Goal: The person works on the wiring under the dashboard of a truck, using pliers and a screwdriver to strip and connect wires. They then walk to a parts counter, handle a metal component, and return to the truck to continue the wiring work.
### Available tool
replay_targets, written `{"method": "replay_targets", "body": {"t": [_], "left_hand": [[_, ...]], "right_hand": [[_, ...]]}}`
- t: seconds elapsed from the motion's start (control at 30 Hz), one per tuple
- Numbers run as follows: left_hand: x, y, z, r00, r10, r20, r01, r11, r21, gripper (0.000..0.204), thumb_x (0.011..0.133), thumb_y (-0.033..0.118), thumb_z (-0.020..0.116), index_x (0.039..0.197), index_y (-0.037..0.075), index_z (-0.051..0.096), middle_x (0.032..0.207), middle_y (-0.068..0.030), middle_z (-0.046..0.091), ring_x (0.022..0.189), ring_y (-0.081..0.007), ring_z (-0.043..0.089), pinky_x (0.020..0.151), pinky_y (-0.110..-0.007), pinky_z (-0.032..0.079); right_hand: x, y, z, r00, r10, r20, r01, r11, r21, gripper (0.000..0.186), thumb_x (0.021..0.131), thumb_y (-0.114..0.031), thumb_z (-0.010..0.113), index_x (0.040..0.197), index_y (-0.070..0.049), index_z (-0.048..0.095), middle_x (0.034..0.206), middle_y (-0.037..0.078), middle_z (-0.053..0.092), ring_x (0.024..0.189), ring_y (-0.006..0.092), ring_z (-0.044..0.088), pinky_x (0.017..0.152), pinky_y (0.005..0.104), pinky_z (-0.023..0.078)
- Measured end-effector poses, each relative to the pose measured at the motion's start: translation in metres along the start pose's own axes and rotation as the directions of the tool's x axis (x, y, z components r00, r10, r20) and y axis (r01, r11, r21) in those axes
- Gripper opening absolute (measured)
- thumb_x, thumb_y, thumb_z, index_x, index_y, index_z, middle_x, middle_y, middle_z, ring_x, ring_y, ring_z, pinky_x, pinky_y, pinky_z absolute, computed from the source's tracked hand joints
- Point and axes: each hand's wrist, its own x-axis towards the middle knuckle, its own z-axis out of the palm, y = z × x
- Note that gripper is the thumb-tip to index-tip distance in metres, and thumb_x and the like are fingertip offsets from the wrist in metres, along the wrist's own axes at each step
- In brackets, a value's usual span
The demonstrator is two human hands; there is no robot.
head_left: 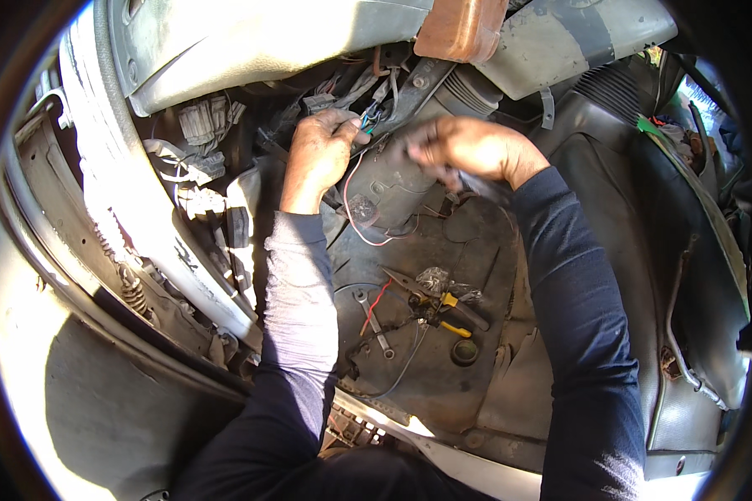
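My left hand (322,154) pinches a small bunch of coloured wires (366,125) in the opened lower dashboard area of a vehicle. Just to its right, my right hand (455,154) has curled fingers smeared by motion; a dark, blurred shape (485,188) shows beneath it, which I cannot make out. A thin red-and-white wire (355,219) hangs in a loop below my hands. On the rubber floor mat (426,401) lie long-nose pliers (401,280), yellow-and-black handled pliers (453,324), a combination spanner (374,321), loose wire, crumpled clear plastic (433,278) and a small round dark item (464,353).
A pale door-frame pillar (134,192) runs along my left beside grey connectors (205,125). Above are dashboard panels (568,46) and a brown plastic piece (455,29). A dark seat or padded cover (685,250) with a bent metal lever stands at my right.
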Motion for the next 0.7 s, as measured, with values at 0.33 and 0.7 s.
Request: {"method": "replay_targets", "body": {"t": [0.33,0.7], "left_hand": [[-0.018,-0.003,0.007,0.991,0.071,-0.114,-0.075,0.997,-0.03,0.023,0.101,0.015,0.063,0.11,-0.004,0.071,0.084,-0.0137,0.076,0.076,-0.018,0.071,0.072,-0.033,0.054],[-0.018,-0.022,0.031,0.985,0.085,-0.15,-0.103,0.987,-0.12,0.02,0.103,0.011,0.062,0.112,-0.006,0.069,0.092,-0.0097,0.073,0.083,-0.0126,0.065,0.078,-0.028,0.052]], "right_hand": [[0.044,-0.022,0.039,0.789,-0.307,-0.532,0.033,0.886,-0.462,0.033,0.101,-0.028,0.059,0.109,0.002,0.071,0.101,0.027,0.072,0.098,0.0411,0.07,0.088,0.0473,0.053],[0.045,-0.012,0.041,0.828,-0.324,-0.458,0.047,0.854,-0.518,0.033,0.097,-0.021,0.062,0.117,0.004,0.068,0.107,0.028,0.072,0.107,0.0437,0.068,0.093,0.0485,0.054]]}}
